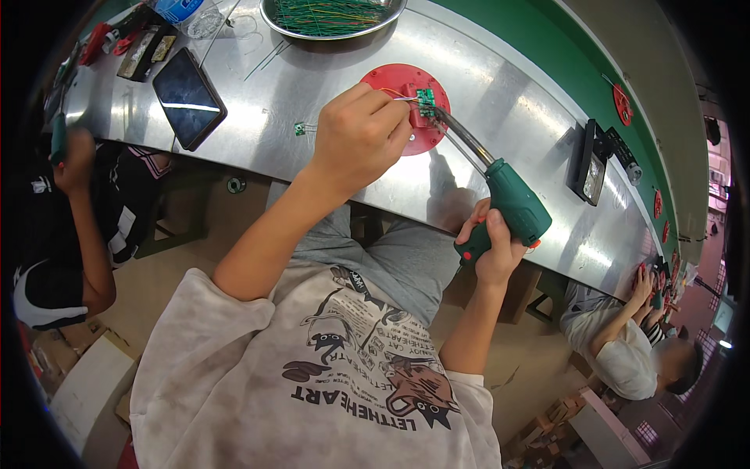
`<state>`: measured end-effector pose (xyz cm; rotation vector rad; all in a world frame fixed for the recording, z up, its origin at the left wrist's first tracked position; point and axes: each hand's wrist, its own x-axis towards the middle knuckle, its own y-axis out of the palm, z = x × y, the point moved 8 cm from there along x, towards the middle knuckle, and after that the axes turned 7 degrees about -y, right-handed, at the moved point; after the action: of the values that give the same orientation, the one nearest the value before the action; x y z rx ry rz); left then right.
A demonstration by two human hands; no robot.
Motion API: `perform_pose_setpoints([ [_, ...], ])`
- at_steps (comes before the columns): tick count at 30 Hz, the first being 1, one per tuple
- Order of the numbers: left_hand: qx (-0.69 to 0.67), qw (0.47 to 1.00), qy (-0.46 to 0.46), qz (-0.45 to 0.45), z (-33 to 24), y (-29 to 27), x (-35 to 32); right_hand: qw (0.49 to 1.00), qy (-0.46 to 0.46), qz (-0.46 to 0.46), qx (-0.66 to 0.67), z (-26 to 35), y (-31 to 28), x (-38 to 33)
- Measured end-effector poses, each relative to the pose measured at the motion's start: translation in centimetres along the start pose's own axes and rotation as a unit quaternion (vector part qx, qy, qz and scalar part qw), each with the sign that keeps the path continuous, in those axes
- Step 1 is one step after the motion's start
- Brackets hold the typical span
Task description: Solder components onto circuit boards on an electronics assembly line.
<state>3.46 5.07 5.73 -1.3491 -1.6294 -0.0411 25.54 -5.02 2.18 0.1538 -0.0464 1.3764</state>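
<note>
My left hand (359,129) is closed in a pinch on thin coloured wires (398,95), whose ends reach a small green circuit board (426,102). That board rests in the middle of a round red fixture (387,76) on the metal bench. In my right hand (498,244) is a green soldering gun (517,202), fingers wrapped round its handle. Its long metal tip slants up and left to the board's lower right edge; whether it touches is too small to tell. A second small green board (300,129) with short wires lies left of my left hand.
A metal bowl (336,33) of green wires stands at the back. Leftward lie a dark phone (187,102), a sponge box (147,51) and a plastic bottle (191,16). A black box (590,168) is at right. Co-workers sit on both sides, one hand (76,160) at far left.
</note>
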Motion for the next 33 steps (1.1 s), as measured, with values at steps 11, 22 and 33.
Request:
perform_pose_setpoints([
  [11,-0.004,1.000,-0.003,0.003,-0.3,0.3,0.1,0.999,-0.031,-0.011,0.015,0.0,-0.7,-0.1],
  [22,-0.014,0.998,-0.040,0.040,0.2,0.4,0.0,0.991,-0.062,-0.115,0.033,1.8,-4.0,1.1],
  [33,0.056,0.979,0.023,0.193,-2.1,2.1,3.0,0.934,-0.053,-0.249,0.251,-1.4,-10.6,1.5],
])
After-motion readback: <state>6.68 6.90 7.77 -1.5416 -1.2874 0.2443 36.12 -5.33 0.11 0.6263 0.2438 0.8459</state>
